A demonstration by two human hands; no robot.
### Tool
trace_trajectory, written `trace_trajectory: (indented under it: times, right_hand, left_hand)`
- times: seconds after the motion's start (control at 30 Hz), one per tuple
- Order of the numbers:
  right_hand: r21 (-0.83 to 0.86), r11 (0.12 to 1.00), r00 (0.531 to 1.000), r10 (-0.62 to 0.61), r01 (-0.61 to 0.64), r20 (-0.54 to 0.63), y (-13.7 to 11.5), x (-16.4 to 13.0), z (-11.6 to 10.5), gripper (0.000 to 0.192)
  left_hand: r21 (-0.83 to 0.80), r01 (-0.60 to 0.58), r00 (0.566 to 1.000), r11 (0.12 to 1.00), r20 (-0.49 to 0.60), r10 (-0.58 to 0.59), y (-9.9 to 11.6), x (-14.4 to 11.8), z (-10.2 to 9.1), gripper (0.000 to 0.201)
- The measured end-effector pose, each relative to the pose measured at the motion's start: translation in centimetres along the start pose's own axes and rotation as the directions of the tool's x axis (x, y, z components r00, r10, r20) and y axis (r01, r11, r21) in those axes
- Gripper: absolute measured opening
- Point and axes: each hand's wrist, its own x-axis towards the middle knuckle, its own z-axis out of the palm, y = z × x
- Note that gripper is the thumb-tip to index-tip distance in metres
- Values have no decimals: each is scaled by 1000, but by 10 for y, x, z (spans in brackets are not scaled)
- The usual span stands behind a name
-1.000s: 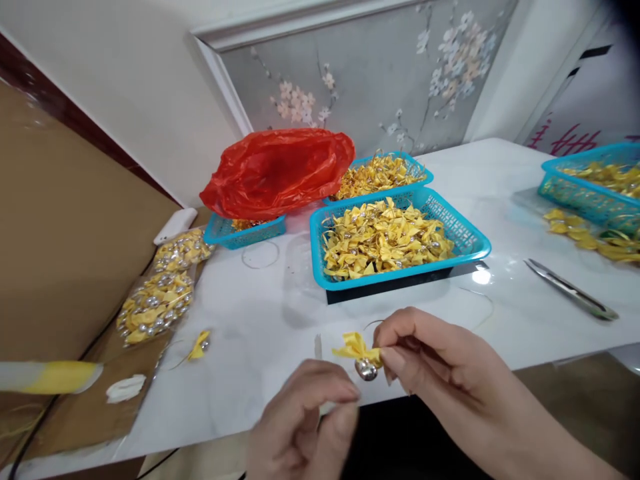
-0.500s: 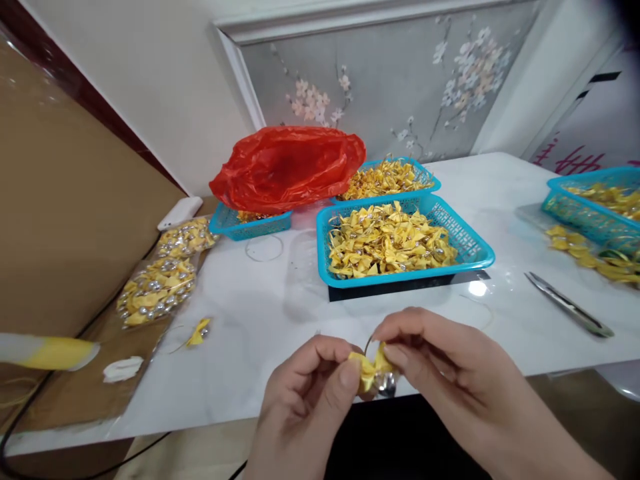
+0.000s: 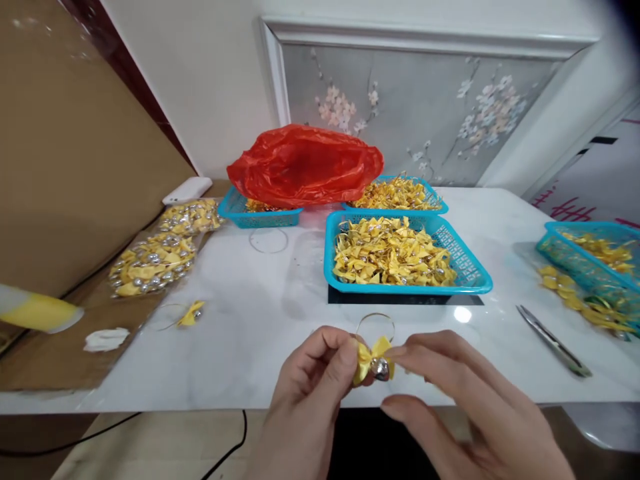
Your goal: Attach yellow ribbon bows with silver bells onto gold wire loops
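A yellow ribbon bow (image 3: 367, 360) with a silver bell at its middle and a thin gold elastic loop is pinched between the thumb and fingers of my left hand (image 3: 317, 380). The loop stands up above the bow. My right hand (image 3: 460, 393) is beside it on the right, thumb and fingers apart, with the fingertips at the bow's right wing. Straight ahead, a blue basket (image 3: 407, 289) holds a heap of similar yellow bows. A single bow (image 3: 191, 313) with its loop lies on the table to the left.
Clear bags of bows (image 3: 153, 263) lie on cardboard at left, near a yellow-and-white roll (image 3: 40, 310). A red plastic bag (image 3: 305, 167) covers part of a blue basket (image 3: 260, 219) at the back. Tweezers (image 3: 553, 340) lie at right, before another blue basket (image 3: 590, 257).
My right thumb and fingers have parted from their pinch on the bow. The loop now stands open above it, and the bell faces me more. The camera view has shifted slightly.
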Motion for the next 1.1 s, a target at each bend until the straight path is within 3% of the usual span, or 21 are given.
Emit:
trace_trajectory:
  times: [0.07, 0.2, 0.4, 0.5, 0.57, 0.67, 0.8, 0.9, 0.97, 1.03, 1.1]
  right_hand:
    - [-65, 997, 998, -53, 50, -43, -3, 0, 5, 24]
    - [-48, 999, 995, 3, -8, -103, -9, -1, 9, 7]
    - [-55, 981, 982, -187, 189, 29, 2, -11, -9, 21]
    - [-50, 999, 997, -7, 3, -81, 7, -14, -10, 18]
    - [16, 990, 977, 144, -143, -156, 8, -15, -6, 16]
    - [178, 955, 964, 254, -238, -75, 4, -13, 0, 17]
    - [298, 931, 978, 203, -210, 55, -1, -5, 4, 16]
    - [351, 919, 983, 167, -182, 73, -1, 1, 5, 14]
    - [370, 912, 984, 174, -175, 36, 0, 2, 4, 15]
    - [371, 915, 984, 177, -162, -5, 1, 2, 3, 17]
    - [368, 915, 982, 187, -165, -23, 2, 1, 3, 17]
  left_hand:
    - [57, -23, 1000, 998, -11, 23, -3, 0, 0, 24]
    - [115, -64, 997, 991, -26, 67, -6, -1, 1, 25]
    - [128, -95, 995, 987, -11, 97, -5, -3, 0, 25]
    - [111, -84, 996, 990, -20, 87, -3, -4, 0, 25]
    - [71, -76, 997, 995, -13, 77, -2, -4, -1, 24]
    - [-7, -65, 998, 998, -3, 65, -1, -4, 0, 23]
    - [-36, -73, 997, 997, 7, 73, -2, -3, 4, 22]
    - [21, -102, 995, 995, -5, 102, -4, -3, 5, 20]
    - [102, -198, 974, 975, -96, 208, -5, -6, 5, 17]
    - [197, -315, 921, 929, -174, 349, -5, -10, 5, 19]
    - [230, -345, 906, 910, -172, 387, -5, -14, 6, 27]
